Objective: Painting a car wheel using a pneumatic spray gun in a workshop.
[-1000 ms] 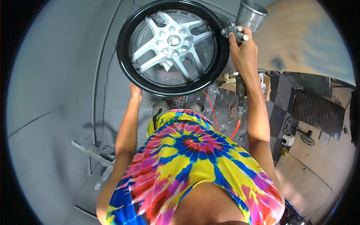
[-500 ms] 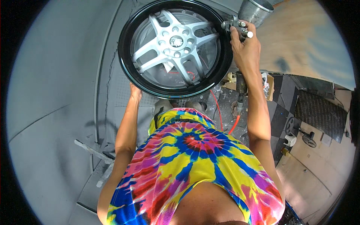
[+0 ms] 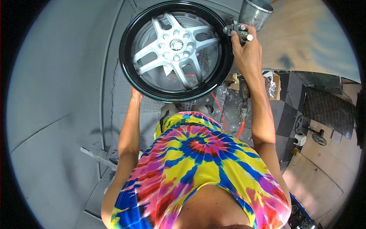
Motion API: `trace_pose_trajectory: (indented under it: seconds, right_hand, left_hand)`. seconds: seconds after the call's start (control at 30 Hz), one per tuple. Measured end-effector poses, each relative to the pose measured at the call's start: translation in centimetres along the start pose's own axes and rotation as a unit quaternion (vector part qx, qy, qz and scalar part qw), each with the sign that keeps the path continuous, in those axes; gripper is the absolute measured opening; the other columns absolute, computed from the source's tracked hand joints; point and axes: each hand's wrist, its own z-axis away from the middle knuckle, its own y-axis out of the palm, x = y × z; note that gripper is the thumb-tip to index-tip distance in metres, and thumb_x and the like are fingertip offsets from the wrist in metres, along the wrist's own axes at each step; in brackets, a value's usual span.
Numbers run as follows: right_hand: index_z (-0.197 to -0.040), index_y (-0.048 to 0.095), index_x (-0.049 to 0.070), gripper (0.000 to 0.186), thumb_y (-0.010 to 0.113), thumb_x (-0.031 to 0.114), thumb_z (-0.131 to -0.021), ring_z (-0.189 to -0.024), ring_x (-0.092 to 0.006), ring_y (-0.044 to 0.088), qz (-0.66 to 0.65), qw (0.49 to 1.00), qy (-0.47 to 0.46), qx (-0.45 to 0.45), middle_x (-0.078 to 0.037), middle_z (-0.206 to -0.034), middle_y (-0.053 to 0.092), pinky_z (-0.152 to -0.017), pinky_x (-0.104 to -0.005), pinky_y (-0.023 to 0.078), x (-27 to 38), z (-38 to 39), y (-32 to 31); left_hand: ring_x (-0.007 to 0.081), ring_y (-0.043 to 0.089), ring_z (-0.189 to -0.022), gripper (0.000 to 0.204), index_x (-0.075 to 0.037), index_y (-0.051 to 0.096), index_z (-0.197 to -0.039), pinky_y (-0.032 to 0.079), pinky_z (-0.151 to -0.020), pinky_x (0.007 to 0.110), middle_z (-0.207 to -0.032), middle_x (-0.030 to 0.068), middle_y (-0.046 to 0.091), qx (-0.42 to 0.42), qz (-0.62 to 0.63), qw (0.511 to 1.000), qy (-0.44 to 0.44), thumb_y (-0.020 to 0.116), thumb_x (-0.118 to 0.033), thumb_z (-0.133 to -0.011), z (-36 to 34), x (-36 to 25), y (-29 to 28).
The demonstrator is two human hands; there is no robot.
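A wheel rim with silver double spokes and a glossy black outer lip is in front of me, face up toward me. At its lower left edge is my left hand; its fingers are hidden behind the lip. My right hand is closed around a metal spray gun beside the rim's right edge. A grey metal cup sits at the gun's far side. The gun's front end overlaps the black lip in view; I cannot tell whether they touch.
Grey sheeted walls rise on the left, with a pale bar low beside them. A red hose crosses the floor. At right are an open cardboard box, a stained tan panel and a dark mat.
The rim and my right hand with the spray gun have shifted slightly left in view. The floor and walls have slid a little to the right. My grip on the gun is the same.
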Motion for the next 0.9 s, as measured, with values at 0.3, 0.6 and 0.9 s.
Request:
trace_pose_trajectory:
  seconds: [0.3,0.6,0.9]
  right_hand:
    - [-0.122,0.054,0.002,0.034,0.066,0.018,-0.094,-0.081,-0.0306,0.07,-0.04,0.997,0.037,-0.047,-0.021,-0.091,0.07,-0.073,-0.0394,0.053,0.9,1.9,-3.0]
    - [-0.131,0.053,0.007,0.038,0.065,0.02,-0.097,-0.071,-0.0233,0.068,-0.021,0.992,0.121,-0.03,-0.017,-0.088,0.068,-0.066,-0.0354,0.053,-1.5,8.0,-5.4]
    - [-0.132,0.052,0.001,0.041,0.065,0.013,-0.096,-0.108,-0.0357,0.063,0.003,0.992,0.073,0.099,-0.026,-0.119,0.063,-0.095,-0.0388,0.047,-4.2,15.0,-1.1]
  left_hand:
    - [0.019,0.065,-0.092,0.036,-0.006,0.055,-0.131,0.056,-0.084,0.036,-0.113,0.0036,0.065,0.02,0.019,0.999,-0.041,0.055,-0.025,-0.101,-1.6,-1.0,-1.7]
    - [0.021,0.068,-0.072,0.042,-0.007,0.059,-0.127,0.058,-0.063,0.036,-0.098,0.0115,0.071,0.034,-0.33,0.905,-0.267,0.048,-0.037,-0.101,6.5,8.8,-10.4]
    - [0.037,0.064,-0.111,0.059,-0.007,0.071,-0.115,0.047,-0.096,0.044,-0.115,0.0223,0.068,0.273,-0.538,0.792,-0.095,0.054,-0.059,-0.094,16.5,8.9,6.5]
